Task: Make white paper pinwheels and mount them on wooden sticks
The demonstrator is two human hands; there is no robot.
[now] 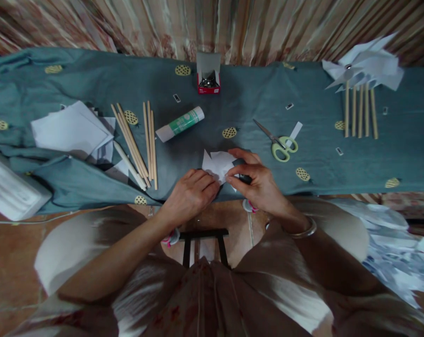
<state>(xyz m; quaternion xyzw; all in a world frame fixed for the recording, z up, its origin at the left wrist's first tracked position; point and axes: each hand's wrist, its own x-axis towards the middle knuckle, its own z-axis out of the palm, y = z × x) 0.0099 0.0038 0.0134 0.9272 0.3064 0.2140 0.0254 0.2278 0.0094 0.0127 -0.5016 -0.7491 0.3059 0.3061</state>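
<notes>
A folded white paper piece (pixel 217 164) with pointed corners lies at the front edge of the cloth-covered table. My left hand (pixel 194 193) presses on its lower left side, fingers bent together. My right hand (pixel 254 175) has thumb and forefinger pinched at the paper's right side, while a small black object (pixel 246 179) sits within the same hand; its full shape is hidden by the fingers. Behind the paper lies a glue stick (pixel 181 124) with a green label. Green-handled scissors (pixel 281 146) and a narrow paper strip (pixel 294 133) rest to the right.
An open red box (pixel 208 84) of dark metallic items stands at the back. Wooden sticks (pixel 150 145) and stacked white paper (pixel 71 128) lie left, beside a white appliance (pixel 13 185). Paper pinwheels (pixel 369 65) on sticks lie back right. Plastic-like material (pixel 394 248) is piled lower right.
</notes>
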